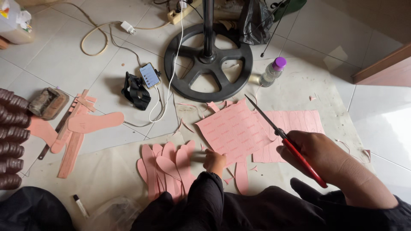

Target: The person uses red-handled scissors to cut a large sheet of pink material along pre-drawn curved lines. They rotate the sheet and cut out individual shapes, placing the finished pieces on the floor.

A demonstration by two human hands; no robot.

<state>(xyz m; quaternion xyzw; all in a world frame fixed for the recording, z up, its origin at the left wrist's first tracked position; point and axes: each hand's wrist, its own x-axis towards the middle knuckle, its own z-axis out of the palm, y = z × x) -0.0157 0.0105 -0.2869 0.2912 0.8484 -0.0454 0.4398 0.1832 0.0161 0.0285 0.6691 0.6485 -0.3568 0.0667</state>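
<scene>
While cutting, fan base (pixel 208 62) beyond sheet (pixel 234 130).

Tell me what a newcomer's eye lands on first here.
The right hand holds red-handled scissors over a pink sheet at centre, which the left hand steadies. Left of it fans a pile of pink sole cutouts; a black fan base stands behind.

Head camera looks steeply down from above a seated person's lap.
It faces away over the tiled floor (pixel 107 77), hands close below, a fan base (pixel 208 62) at the far edge.
</scene>
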